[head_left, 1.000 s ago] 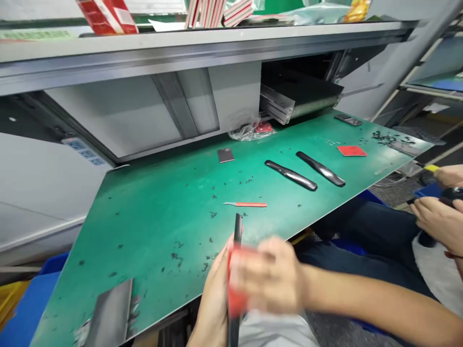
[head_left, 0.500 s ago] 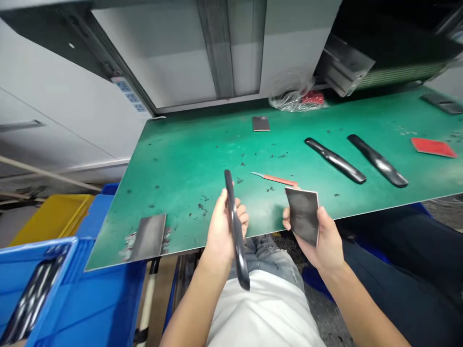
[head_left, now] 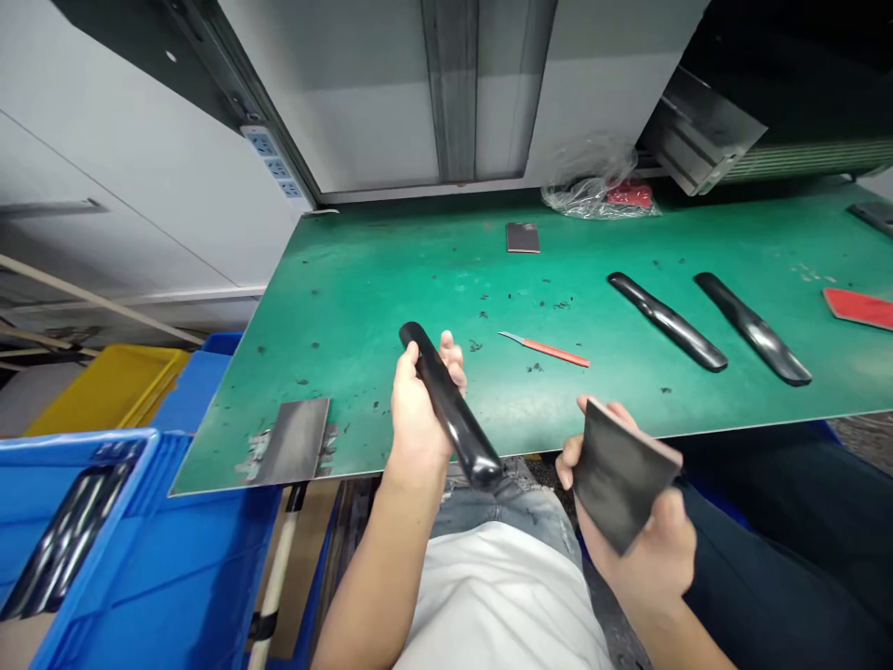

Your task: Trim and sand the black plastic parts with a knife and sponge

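My left hand [head_left: 422, 409] is closed around a long, glossy black molded piece [head_left: 457, 409], tilted with its near end toward my lap. In my right hand [head_left: 646, 540] is a dark grey sanding pad [head_left: 620, 475], gripped by its edges between thumb and fingers, apart from the black piece. Between and beyond the hands, a craft knife with a red handle [head_left: 554, 352] lies on the green tabletop [head_left: 377, 279]. Two similar black pieces [head_left: 666, 321] rest side by side to the right.
A grey sheet [head_left: 297, 442] lies at the table's left front edge. Blue bins [head_left: 202, 549] stand at left, one holding black pieces [head_left: 70, 535]. Farther back are a small dark pad [head_left: 523, 237] and a clear plastic bag [head_left: 593, 191]. A red pad [head_left: 861, 307] lies at right.
The black piece has turned in my left hand, its near end swinging right and showing its broad face. My right hand has lowered and tilted the sanding pad. The view has shifted slightly.
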A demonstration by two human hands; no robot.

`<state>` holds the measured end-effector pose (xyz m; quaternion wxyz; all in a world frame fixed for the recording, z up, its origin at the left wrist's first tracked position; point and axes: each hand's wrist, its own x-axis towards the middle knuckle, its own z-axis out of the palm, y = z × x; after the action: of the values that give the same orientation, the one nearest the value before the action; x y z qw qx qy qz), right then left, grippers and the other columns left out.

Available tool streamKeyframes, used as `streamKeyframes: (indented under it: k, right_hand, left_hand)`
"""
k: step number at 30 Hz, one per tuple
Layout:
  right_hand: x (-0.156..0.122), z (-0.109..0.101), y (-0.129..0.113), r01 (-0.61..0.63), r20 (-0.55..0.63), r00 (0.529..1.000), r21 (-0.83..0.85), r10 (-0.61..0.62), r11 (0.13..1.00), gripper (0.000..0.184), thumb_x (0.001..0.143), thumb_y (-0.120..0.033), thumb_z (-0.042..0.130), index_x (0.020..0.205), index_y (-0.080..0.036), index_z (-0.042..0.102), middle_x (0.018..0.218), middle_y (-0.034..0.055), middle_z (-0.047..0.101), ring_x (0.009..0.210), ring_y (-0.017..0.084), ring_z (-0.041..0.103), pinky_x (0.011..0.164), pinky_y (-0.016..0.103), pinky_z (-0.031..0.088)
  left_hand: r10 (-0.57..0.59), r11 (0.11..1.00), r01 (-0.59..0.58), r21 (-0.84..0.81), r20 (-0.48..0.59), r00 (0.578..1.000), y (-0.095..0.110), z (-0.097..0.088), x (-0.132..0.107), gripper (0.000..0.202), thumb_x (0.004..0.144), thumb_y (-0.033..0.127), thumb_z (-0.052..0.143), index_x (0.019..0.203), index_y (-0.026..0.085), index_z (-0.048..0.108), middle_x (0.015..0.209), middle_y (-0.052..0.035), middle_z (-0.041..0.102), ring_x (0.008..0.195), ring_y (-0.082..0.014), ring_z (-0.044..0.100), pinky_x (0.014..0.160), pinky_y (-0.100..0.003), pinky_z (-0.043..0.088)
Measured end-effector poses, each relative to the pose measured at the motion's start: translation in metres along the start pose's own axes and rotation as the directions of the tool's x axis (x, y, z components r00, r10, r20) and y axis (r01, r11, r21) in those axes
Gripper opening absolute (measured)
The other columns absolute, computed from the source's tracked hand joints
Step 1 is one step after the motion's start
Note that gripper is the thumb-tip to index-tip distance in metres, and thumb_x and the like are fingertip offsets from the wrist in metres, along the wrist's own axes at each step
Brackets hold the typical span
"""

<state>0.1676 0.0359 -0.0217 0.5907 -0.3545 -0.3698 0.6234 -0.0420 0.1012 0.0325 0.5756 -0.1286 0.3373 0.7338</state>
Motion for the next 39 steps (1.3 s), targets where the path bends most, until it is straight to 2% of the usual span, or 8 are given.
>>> streamKeyframes:
  k: [6,14,19,25,26,30,36,39]
  right_hand:
    - [0.012,-0.001,0.007,-0.392,0.077,0.918,0.314,0.388,0.865,0.057,0.102,-0.068,0.036,0.135,-0.034,0.067,0.141,0.0142,0.065,0.081,0.023,0.061,0.060,0.035,0.050]
    - [-0.017,-0.002,0.014,0.212,0.336,0.938,-0.355,-0.088,0.911,0.056,0.105,-0.066,0.040,0.156,-0.042,0.049,0.145,0.0092,0.063,0.103,0.028,0.071,0.085,0.046,0.061]
    - [-0.011,0.013,0.001,0.923,0.875,0.318,-0.198,-0.365,0.331,0.046,0.094,-0.050,0.074,0.139,-0.040,0.067,0.143,-0.0077,0.067,0.090,0.021,0.071,0.052,0.034,0.055]
    - [0.046,0.021,-0.015,0.997,0.925,0.047,-0.066,-0.378,-0.038,0.032,0.105,-0.043,0.059,0.124,-0.027,0.077,0.145,-0.0053,0.065,0.098,0.020,0.069,0.060,0.036,0.051]
    - [0.060,0.020,-0.016,0.997,0.908,0.069,-0.081,-0.413,-0.012,0.030,0.106,-0.040,0.056,0.125,-0.029,0.076,0.145,-0.0060,0.065,0.099,0.019,0.069,0.064,0.037,0.052]
    - [0.111,0.015,-0.022,0.791,0.743,0.611,-0.583,-0.272,0.184,0.032,0.107,-0.031,0.056,0.134,-0.037,0.071,0.141,0.0005,0.069,0.113,0.028,0.069,0.089,0.052,0.052]
    - [0.105,0.012,-0.024,0.235,0.240,0.961,-0.438,-0.139,0.868,0.045,0.104,-0.057,0.055,0.135,-0.029,0.071,0.132,0.0069,0.071,0.108,0.024,0.068,0.092,0.041,0.058]
    - [0.095,0.008,-0.019,-0.225,0.134,0.965,-0.036,0.227,0.974,0.057,0.102,-0.068,0.047,0.126,-0.023,0.073,0.117,0.0107,0.074,0.074,0.017,0.062,0.059,0.029,0.053]
  left_hand:
    - [-0.013,0.979,-0.020,0.202,0.160,0.987,-0.013,-0.019,-0.013,0.017,0.109,0.023,0.044,0.101,0.016,0.057,0.082,-0.0004,0.067,0.048,-0.0065,0.057,0.039,-0.015,0.045]
    - [-0.233,0.958,0.193,0.213,0.185,0.955,-0.023,-0.029,-0.022,0.030,0.101,0.004,0.055,0.130,0.013,0.060,0.089,-0.0019,0.069,0.057,-0.0047,0.063,0.048,-0.011,0.051]
    - [-0.322,0.943,0.291,0.163,0.216,0.922,-0.032,-0.034,-0.027,0.028,0.095,0.004,0.066,0.121,0.014,0.066,0.094,-0.0035,0.067,0.067,-0.0063,0.062,0.055,-0.014,0.048]
    - [-0.366,0.895,0.252,0.368,0.281,0.887,-0.031,-0.050,-0.045,0.043,0.078,0.025,0.092,0.118,0.020,0.076,0.083,0.0004,0.061,0.062,-0.0048,0.053,0.054,-0.013,0.044]
    - [-0.359,0.899,0.240,0.367,0.300,0.884,-0.031,-0.054,-0.048,0.039,0.077,0.025,0.093,0.112,0.020,0.078,0.082,0.0006,0.061,0.062,-0.0041,0.052,0.054,-0.013,0.042]
    - [-0.470,0.811,0.210,0.547,0.395,0.789,-0.026,-0.067,-0.062,0.023,0.079,0.031,0.092,0.090,0.014,0.081,0.074,-0.0015,0.061,0.059,-0.0058,0.054,0.061,-0.020,0.044]
    - [-0.333,0.892,0.191,0.409,0.312,0.890,-0.008,-0.063,-0.063,0.052,0.086,0.048,0.083,0.125,0.014,0.077,0.089,-0.0031,0.063,0.056,-0.0039,0.048,0.052,-0.018,0.039]
    - [-0.365,0.900,0.237,0.366,0.334,0.869,-0.009,-0.064,-0.062,0.062,0.087,0.055,0.079,0.134,0.014,0.072,0.089,-0.0014,0.057,0.058,-0.0050,0.046,0.048,-0.017,0.040]
